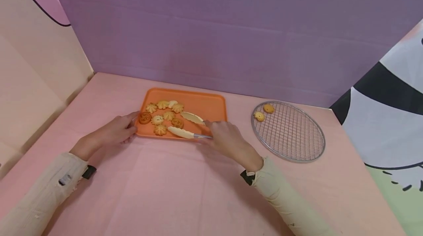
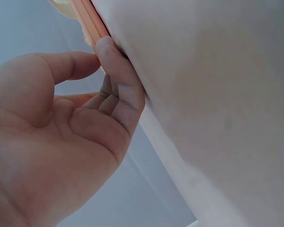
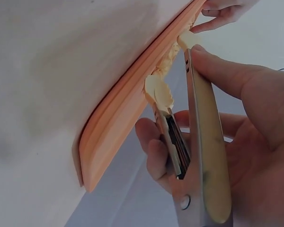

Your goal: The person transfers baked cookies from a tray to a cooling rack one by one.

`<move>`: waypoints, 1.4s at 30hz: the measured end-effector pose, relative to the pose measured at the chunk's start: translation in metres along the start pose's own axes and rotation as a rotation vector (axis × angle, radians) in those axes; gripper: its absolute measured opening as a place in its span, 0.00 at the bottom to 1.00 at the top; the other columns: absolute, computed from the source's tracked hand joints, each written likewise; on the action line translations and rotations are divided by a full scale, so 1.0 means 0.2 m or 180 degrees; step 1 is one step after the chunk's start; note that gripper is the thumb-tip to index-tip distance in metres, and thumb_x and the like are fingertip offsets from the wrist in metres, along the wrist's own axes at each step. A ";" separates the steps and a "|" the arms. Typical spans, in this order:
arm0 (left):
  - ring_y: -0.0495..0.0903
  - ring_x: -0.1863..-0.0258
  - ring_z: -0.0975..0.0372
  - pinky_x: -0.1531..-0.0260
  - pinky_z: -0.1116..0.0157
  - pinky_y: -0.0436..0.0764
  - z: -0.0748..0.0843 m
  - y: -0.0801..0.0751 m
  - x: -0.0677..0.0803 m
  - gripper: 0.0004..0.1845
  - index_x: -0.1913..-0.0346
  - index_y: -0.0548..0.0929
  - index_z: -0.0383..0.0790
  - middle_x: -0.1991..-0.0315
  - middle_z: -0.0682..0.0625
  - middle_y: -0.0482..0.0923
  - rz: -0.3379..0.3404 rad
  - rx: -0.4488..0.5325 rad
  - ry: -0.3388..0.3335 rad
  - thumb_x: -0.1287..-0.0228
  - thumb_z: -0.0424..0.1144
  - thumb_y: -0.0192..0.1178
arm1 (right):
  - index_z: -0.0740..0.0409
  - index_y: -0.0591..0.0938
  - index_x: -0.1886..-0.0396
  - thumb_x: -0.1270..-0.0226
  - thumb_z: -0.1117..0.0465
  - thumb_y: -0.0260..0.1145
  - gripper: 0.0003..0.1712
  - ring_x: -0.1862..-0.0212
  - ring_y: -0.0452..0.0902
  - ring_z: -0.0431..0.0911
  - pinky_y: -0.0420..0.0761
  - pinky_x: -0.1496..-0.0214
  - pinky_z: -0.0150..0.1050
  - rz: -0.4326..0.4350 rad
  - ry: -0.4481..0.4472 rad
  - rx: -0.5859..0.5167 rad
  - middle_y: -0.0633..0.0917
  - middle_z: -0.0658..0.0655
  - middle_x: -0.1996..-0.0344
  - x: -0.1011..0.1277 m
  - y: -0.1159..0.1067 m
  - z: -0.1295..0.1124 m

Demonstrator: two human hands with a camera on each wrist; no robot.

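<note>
An orange tray lies on the pink cloth with several cookies on its left half, flower-shaped ones and browner round ones. My left hand pinches the tray's left edge between thumb and forefinger, as the left wrist view also shows. In my right hand I grip a pair of tongs with metal arms and cream tips. Spread apart, the tips reach over the tray on either side of a brown cookie. Whether they touch it I cannot tell.
A round wire cooling rack stands to the right of the tray. Two cookies, a round one and a flower-shaped one, lie near its upper left rim. Behind the table rises a purple wall.
</note>
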State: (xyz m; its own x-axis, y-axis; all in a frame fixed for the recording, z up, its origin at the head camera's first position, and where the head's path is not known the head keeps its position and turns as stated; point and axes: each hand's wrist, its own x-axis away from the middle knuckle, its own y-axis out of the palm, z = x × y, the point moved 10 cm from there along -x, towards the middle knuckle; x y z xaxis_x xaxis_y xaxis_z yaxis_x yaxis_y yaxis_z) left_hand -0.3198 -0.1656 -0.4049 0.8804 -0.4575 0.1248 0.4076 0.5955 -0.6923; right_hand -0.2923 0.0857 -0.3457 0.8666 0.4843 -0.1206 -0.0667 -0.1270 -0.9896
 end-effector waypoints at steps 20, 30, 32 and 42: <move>0.72 0.81 0.61 0.81 0.66 0.73 -0.01 0.00 -0.02 0.33 0.24 0.51 0.25 0.78 0.50 0.74 0.0054 -0.0161 -0.0026 0.28 0.30 0.48 | 0.55 0.86 0.44 0.38 0.48 0.73 0.25 0.73 0.81 0.48 0.81 0.74 0.47 0.0254 -0.0175 -0.0093 0.88 0.56 0.66 0.02 -0.03 0.00; 0.72 0.82 0.62 0.80 0.67 0.73 -0.03 0.00 -0.02 0.32 0.25 0.53 0.24 0.78 0.50 0.75 0.0143 -0.0124 0.0057 0.29 0.29 0.49 | 0.54 0.87 0.50 0.37 0.49 0.73 0.20 0.74 0.80 0.47 0.79 0.76 0.46 0.0361 -0.0255 -0.0003 0.86 0.51 0.71 0.03 -0.04 0.01; 0.72 0.82 0.62 0.80 0.67 0.73 -0.02 0.00 -0.02 0.32 0.25 0.53 0.23 0.78 0.50 0.75 0.0154 -0.0140 0.0070 0.29 0.29 0.49 | 0.54 0.87 0.49 0.37 0.48 0.73 0.21 0.72 0.82 0.49 0.79 0.76 0.46 0.0362 -0.0250 0.0020 0.87 0.52 0.69 0.03 -0.04 0.01; 0.73 0.80 0.62 0.78 0.67 0.74 0.00 0.00 -0.01 0.32 0.26 0.53 0.22 0.77 0.49 0.75 0.0166 -0.0155 0.0028 0.29 0.28 0.49 | 0.56 0.87 0.48 0.38 0.48 0.73 0.23 0.74 0.82 0.48 0.81 0.74 0.47 0.0366 -0.0320 -0.0015 0.89 0.56 0.66 0.03 -0.05 0.03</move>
State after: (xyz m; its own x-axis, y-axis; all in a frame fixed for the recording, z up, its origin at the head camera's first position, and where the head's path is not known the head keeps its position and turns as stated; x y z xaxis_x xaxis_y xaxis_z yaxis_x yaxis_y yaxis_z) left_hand -0.3213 -0.1661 -0.4049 0.8979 -0.4326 0.0815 0.3488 0.5860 -0.7314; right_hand -0.2890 0.0942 -0.3374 0.7993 0.5506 -0.2406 -0.1603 -0.1905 -0.9685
